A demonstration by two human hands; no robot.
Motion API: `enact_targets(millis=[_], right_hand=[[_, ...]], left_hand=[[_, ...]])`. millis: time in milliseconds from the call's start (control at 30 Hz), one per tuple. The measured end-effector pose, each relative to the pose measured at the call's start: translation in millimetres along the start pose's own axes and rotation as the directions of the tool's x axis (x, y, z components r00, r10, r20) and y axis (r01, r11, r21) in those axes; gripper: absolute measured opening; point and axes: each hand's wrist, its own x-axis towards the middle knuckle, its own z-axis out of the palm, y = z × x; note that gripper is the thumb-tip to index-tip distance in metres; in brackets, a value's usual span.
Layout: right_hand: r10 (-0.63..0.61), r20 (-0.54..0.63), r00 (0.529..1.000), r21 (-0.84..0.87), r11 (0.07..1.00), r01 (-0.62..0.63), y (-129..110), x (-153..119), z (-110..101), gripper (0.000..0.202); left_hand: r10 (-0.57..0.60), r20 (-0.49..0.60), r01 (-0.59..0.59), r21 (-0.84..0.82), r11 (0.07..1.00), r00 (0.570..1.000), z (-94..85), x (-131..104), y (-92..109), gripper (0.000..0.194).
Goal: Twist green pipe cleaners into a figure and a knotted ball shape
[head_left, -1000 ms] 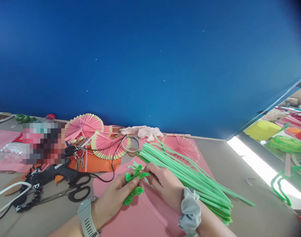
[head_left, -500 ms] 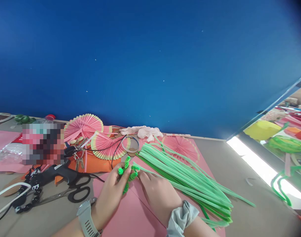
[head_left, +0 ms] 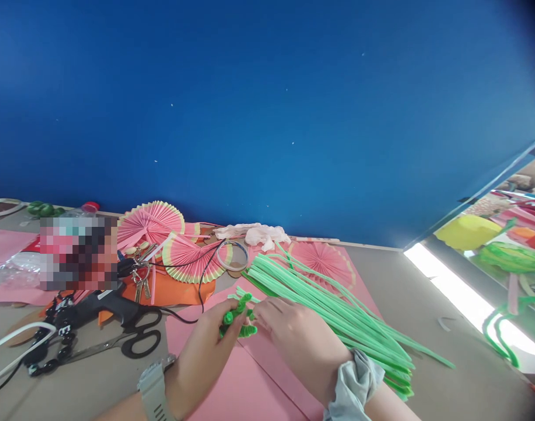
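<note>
Between thumb and fingers, my left hand grips a piece of bright green pipe cleaner twisted into tight coils. My right hand is closed, its fingertips against the right side of the coiled piece; its palm side is hidden. Both hands are over pink paper. Just right of my right hand lies a thick bundle of straight green pipe cleaners, and a few light green tips show behind the coiled piece.
Black-handled scissors, a black glue gun and keys lie to the left. Folded pink paper fans, a roll of tape and crumpled white material line the blue wall.
Both hands have shifted a little to the right and slightly lower. The coiled pipe cleaner has turned in my left hand, and my right wrist has swung outward.
</note>
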Motion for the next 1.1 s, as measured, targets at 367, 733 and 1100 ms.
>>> enact_targets(millis=[367,733,1100], right_hand=[[0.028,-0.054,0.998,0.308,0.951,-0.010,7.5,-0.1,-8.2,0.018],[0.084,-0.067,0.994,0.371,0.927,-0.053,17.4,4.2,2.7,0.015],[0.066,0.039,0.997,-0.026,0.998,-0.065,3.1,8.4,16.7,0.016]], left_hand=[[-0.095,0.101,0.113,-0.196,0.974,0.990,3.2,-7.5,-2.7,0.018],[-0.133,0.204,0.181,-0.243,0.953,0.970,-1.7,-9.7,-1.7,0.025],[-0.210,-0.014,0.203,-0.206,0.957,0.978,-4.0,-3.5,4.3,0.027]])
